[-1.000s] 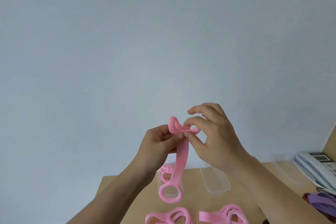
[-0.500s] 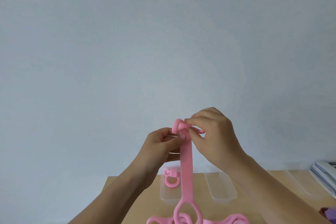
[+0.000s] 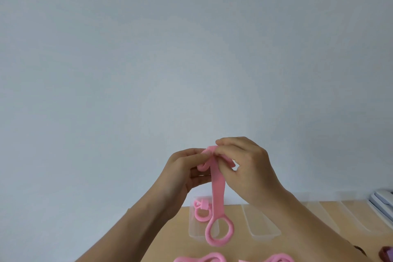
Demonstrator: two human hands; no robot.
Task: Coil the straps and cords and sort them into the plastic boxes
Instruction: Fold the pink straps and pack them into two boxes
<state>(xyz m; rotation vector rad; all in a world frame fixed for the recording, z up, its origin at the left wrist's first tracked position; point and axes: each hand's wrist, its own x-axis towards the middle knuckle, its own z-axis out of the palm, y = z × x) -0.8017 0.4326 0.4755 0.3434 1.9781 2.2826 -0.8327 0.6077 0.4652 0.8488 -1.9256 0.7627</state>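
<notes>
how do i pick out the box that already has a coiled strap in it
On the wooden table, look to the far edge, just behind the hanging pink strap. The leftmost clear box stands there. Only it holds a small coiled pink strap; the clear box to its right looks empty.

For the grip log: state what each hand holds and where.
The left hand and right hand both pinch the pink strap at its folded top end; the ring end hangs free.
</notes>
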